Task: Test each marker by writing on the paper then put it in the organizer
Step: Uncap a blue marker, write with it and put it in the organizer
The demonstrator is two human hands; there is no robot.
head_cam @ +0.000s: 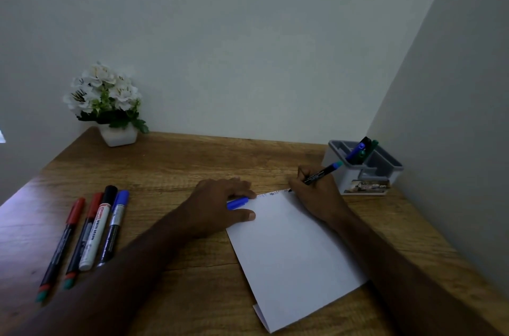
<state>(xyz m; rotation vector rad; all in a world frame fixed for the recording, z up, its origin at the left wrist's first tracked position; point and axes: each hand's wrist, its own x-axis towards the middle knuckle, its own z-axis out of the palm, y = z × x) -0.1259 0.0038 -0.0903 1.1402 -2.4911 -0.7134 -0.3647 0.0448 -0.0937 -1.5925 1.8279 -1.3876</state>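
right hand [316, 195] writes on paper [292, 247].
its fingers grip a black marker [319, 174]; left hand [220, 203] pins a blue cap [237, 203].

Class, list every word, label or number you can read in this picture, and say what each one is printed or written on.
"WHITE BOARD": on the white marker, only partly legible.
Red brand patch on that marker: too blurred.
Handwriting along the paper's top edge: too small.
Label on the organizer: too blurred.

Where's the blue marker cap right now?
In the head view the blue cap sits under the left hand, between fingers and thumb, at the paper's far left corner.
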